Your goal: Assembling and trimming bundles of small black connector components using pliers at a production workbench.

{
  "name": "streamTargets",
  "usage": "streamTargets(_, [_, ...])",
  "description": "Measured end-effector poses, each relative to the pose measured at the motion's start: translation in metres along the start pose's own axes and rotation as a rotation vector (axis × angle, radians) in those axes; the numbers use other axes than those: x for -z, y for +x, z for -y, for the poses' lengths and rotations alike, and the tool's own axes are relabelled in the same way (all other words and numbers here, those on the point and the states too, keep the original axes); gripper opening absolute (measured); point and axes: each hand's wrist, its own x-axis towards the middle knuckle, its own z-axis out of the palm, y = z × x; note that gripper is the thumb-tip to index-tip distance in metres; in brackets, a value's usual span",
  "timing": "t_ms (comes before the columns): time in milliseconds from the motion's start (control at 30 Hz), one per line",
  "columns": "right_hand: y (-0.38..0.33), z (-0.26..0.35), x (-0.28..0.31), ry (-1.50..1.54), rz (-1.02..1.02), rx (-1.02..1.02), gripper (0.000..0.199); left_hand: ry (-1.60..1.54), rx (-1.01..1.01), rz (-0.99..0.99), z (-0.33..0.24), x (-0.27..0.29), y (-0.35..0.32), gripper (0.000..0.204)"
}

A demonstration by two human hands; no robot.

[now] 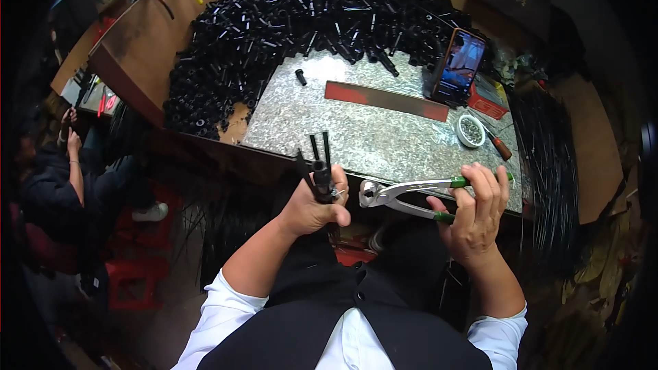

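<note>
Left hand [314, 209], centre frame, fist closed around a black plastic part [321, 175] with thin rods: likely light, stiff; grip the body. Right hand [473, 216] wraps the green-handled pincers [411, 195], jaws parted just beside the part; steel, probably heavy.

A rectangular black smartphone with a lit bluish screen [458, 66] stands propped well beyond the right-hand fingers [483, 188]; a flat red box [488, 102] lies beside it.

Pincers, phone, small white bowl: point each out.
Pincers [411, 192]: head view, on the metal arms between jaws and green handles.
Phone [458, 66]: head view, middle of its lit screen.
Small white bowl [460, 138]: head view, on its near rim.
</note>
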Motion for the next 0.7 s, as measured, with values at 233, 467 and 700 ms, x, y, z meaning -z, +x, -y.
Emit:
streamTargets(233, [-0.004,0.005,-0.009,-0.109,-0.033,0.071,0.029,0.213,0.004,-0.052,-0.005,-0.006,-0.001,0.057])
streamTargets(467, [-0.004,0.005,-0.011,-0.098,-0.059,0.077,0.025,0.324,-0.007,-0.045,0.007,0.0,-0.002,0.052])
streamTargets(700, [-0.006,0.0,-0.006,-0.096,-0.06,0.131,0.023,0.323,0.0,-0.068,0.008,-0.003,0.001,0.047])
